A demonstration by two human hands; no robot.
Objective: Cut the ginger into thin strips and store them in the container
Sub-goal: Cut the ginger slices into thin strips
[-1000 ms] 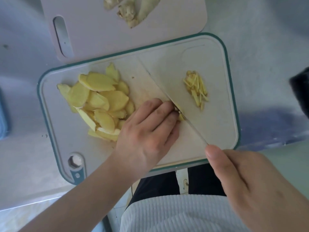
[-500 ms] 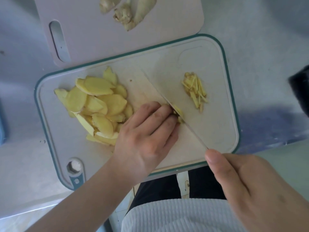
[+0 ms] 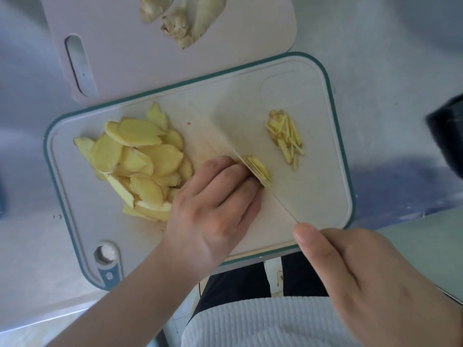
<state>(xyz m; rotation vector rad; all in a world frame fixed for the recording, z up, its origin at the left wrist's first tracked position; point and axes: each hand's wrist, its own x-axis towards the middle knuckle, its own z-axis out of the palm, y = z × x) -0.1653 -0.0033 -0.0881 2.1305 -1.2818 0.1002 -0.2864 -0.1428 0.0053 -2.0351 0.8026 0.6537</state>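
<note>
Left hand pressing ginger slice (fingers curled); right hand gripping knife, slicing on cutting board.

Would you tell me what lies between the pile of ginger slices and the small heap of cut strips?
In the head view, the left hand, the knife blade and the ginger being cut.
</note>
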